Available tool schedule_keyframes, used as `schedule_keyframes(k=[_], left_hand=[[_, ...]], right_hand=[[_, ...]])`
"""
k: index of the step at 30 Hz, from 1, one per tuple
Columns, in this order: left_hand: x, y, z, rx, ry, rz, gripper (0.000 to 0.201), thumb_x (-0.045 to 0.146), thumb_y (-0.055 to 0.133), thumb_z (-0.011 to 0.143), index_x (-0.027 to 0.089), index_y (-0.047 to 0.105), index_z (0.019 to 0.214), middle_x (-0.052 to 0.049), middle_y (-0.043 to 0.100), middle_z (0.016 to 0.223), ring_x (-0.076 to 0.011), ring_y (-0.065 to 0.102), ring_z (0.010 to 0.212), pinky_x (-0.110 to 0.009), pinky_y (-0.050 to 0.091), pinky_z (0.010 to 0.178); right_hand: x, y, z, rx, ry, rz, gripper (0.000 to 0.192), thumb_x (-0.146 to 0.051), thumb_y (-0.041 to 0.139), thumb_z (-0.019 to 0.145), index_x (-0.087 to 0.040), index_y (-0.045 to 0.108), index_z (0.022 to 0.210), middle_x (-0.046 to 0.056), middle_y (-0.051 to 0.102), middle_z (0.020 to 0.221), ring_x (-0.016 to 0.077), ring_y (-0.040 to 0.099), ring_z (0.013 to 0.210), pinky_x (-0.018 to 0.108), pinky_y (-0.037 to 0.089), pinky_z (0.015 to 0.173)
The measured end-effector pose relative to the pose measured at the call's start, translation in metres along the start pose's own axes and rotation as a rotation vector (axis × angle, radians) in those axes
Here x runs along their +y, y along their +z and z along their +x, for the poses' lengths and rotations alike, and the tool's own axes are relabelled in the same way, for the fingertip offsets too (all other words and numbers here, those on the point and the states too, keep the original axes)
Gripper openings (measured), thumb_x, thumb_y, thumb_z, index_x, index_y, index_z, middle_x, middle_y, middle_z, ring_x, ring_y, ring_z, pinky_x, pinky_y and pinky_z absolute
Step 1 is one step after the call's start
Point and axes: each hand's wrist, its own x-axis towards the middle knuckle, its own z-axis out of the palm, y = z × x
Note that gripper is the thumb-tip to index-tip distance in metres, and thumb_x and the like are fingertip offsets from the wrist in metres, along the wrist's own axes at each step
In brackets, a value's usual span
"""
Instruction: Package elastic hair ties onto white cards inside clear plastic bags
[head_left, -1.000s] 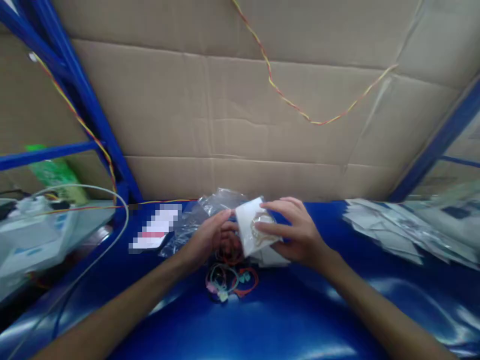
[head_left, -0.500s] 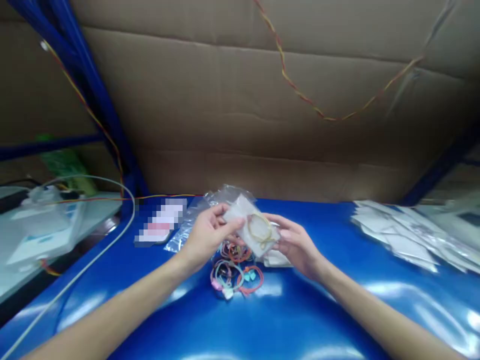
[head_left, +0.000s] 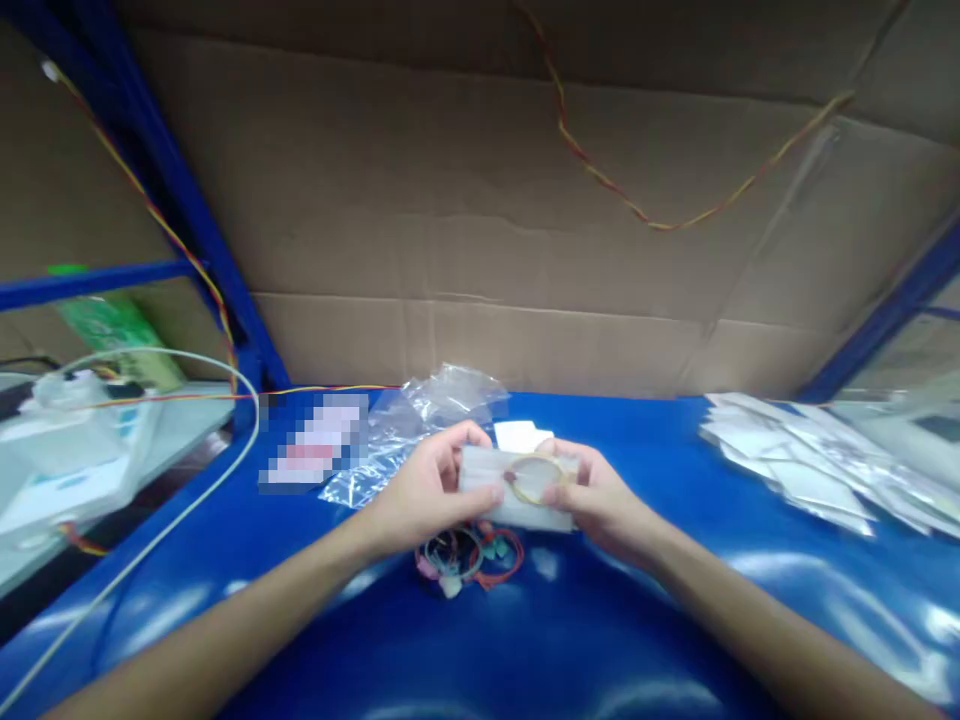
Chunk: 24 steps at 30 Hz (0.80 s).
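Between my hands is a flat whitish packet (head_left: 484, 468) that looks like a small plastic bag or sleeve. My left hand (head_left: 439, 480) pinches its left end, thumb on top. At the right end my right hand (head_left: 600, 495) grips it, the thumb pressing on a yellowish elastic hair tie (head_left: 534, 459) that lies over the packet as a loop. A small dark reddish bit shows on the loop's left side. Just below, a pile of coloured hair ties (head_left: 465, 560) in pink, pale blue and orange-red lies on the blue table, partly hidden by the packet. White cards or packets (head_left: 517, 435) lie behind.
Clear plastic bags (head_left: 442, 400) lie behind my left hand, beside a blurred-out flat object (head_left: 315, 445). A spread stack of white packets (head_left: 787, 460) sits at the right. A pale cable (head_left: 187, 500) crosses the left side; cardboard (head_left: 480, 250) walls the back.
The packet has turned from a slant to nearly level and come lower. My right thumb now presses on the hair tie, and the white pieces behind show more.
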Motion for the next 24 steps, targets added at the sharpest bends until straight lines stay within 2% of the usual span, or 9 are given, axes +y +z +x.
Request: schedule_keyframes(k=[2, 4, 7, 12, 16, 19, 22, 24], left_hand=[[0.000, 0.002, -0.002, -0.042, 0.004, 0.042, 0.036, 0.028, 0.081, 0.076, 0.022, 0.058, 0.102, 0.003, 0.068, 0.072, -0.0139, 0.065, 0.058, -0.022, 0.051, 0.052], [0.001, 0.005, -0.004, -0.048, 0.029, 0.061, 0.030, 0.029, 0.079, 0.079, 0.020, 0.062, 0.102, 0.000, 0.071, 0.077, -0.0153, 0.067, 0.064, -0.024, 0.054, 0.057], [0.005, 0.009, -0.006, -0.050, 0.046, 0.063, 0.023, 0.030, 0.078, 0.080, 0.017, 0.068, 0.096, -0.005, 0.074, 0.084, -0.0189, 0.071, 0.073, -0.027, 0.058, 0.062], [0.007, 0.014, -0.007, -0.042, 0.040, 0.053, 0.021, 0.031, 0.078, 0.082, 0.018, 0.067, 0.093, -0.004, 0.075, 0.083, -0.0188, 0.072, 0.070, -0.026, 0.059, 0.058], [0.003, 0.014, -0.006, -0.043, 0.032, 0.021, 0.023, 0.032, 0.079, 0.082, 0.017, 0.066, 0.095, -0.004, 0.076, 0.082, -0.0180, 0.071, 0.067, -0.025, 0.059, 0.055], [0.000, 0.012, -0.004, -0.040, 0.020, 0.007, 0.029, 0.031, 0.082, 0.079, 0.016, 0.064, 0.096, -0.004, 0.075, 0.083, -0.0191, 0.073, 0.070, -0.026, 0.062, 0.057], [0.000, 0.010, -0.003, -0.006, 0.015, 0.003, 0.028, 0.029, 0.083, 0.078, 0.016, 0.062, 0.092, -0.002, 0.073, 0.081, -0.0182, 0.072, 0.069, -0.027, 0.062, 0.058], [0.001, 0.009, -0.003, -0.005, 0.022, 0.012, 0.028, 0.028, 0.082, 0.078, 0.017, 0.061, 0.093, -0.003, 0.074, 0.086, -0.0188, 0.073, 0.071, -0.028, 0.062, 0.059]], right_hand=[[0.002, 0.000, -0.001, -0.029, 0.018, -0.013, 0.023, -0.018, 0.081, 0.061, -0.020, 0.062, 0.073, -0.004, 0.065, 0.070, 0.0113, 0.054, 0.059, 0.020, 0.038, 0.053], [0.003, 0.001, -0.002, -0.049, 0.053, -0.019, 0.019, -0.015, 0.074, 0.060, -0.020, 0.058, 0.070, -0.006, 0.059, 0.067, 0.0103, 0.048, 0.056, 0.020, 0.034, 0.051], [0.004, 0.003, -0.004, -0.043, 0.104, -0.009, 0.019, -0.014, 0.069, 0.058, -0.021, 0.058, 0.072, -0.005, 0.060, 0.069, 0.0113, 0.049, 0.058, 0.021, 0.036, 0.053], [0.001, 0.007, -0.005, -0.007, 0.135, 0.060, 0.021, -0.014, 0.069, 0.056, -0.021, 0.057, 0.072, -0.004, 0.061, 0.068, 0.0119, 0.051, 0.057, 0.021, 0.038, 0.053], [-0.001, 0.009, -0.005, 0.026, 0.130, 0.100, 0.022, -0.013, 0.071, 0.054, -0.020, 0.059, 0.072, -0.003, 0.065, 0.069, 0.0126, 0.055, 0.058, 0.022, 0.042, 0.055], [-0.002, 0.009, -0.005, 0.070, 0.116, 0.094, 0.030, -0.013, 0.074, 0.054, -0.019, 0.069, 0.083, -0.001, 0.072, 0.075, 0.0151, 0.062, 0.064, 0.023, 0.047, 0.059], [-0.001, 0.007, -0.004, 0.100, 0.069, -0.005, 0.032, -0.019, 0.084, 0.058, -0.016, 0.077, 0.089, 0.002, 0.075, 0.080, 0.0165, 0.065, 0.067, 0.025, 0.049, 0.063], [-0.001, 0.004, -0.003, 0.126, 0.030, -0.081, 0.028, -0.026, 0.090, 0.062, -0.015, 0.078, 0.085, 0.003, 0.075, 0.077, 0.0157, 0.065, 0.065, 0.026, 0.049, 0.063]])
